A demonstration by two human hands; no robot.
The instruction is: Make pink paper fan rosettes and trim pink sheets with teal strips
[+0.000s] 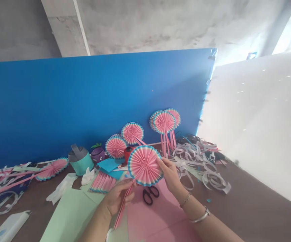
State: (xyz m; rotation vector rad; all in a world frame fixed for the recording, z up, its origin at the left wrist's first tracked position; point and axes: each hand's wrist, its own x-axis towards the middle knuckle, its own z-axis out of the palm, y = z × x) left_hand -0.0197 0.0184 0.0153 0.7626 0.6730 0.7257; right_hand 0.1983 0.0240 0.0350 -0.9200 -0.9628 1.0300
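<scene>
One blue board (97, 101) stands behind one brown table (251, 201). One pink sheet (160, 220) lies beneath the hands. The opened fan (145, 164) is raised over the sheet's far edge, between both hands. Left hand (113, 198): fingers curled round the handle (121, 215). Right hand (169, 171): thumb and fingers pinching the fan's right edge. Step in hand, as judged: steadying the opened fan; the next move calls for light pressure, lest the folds crush. Other fans (164, 122): at least three at right, at least two at centre, one at left. Further count: one teal cup (82, 164), one purple pot (98, 154), one pair of scissors (150, 194), two bracelets (207, 212).
</scene>
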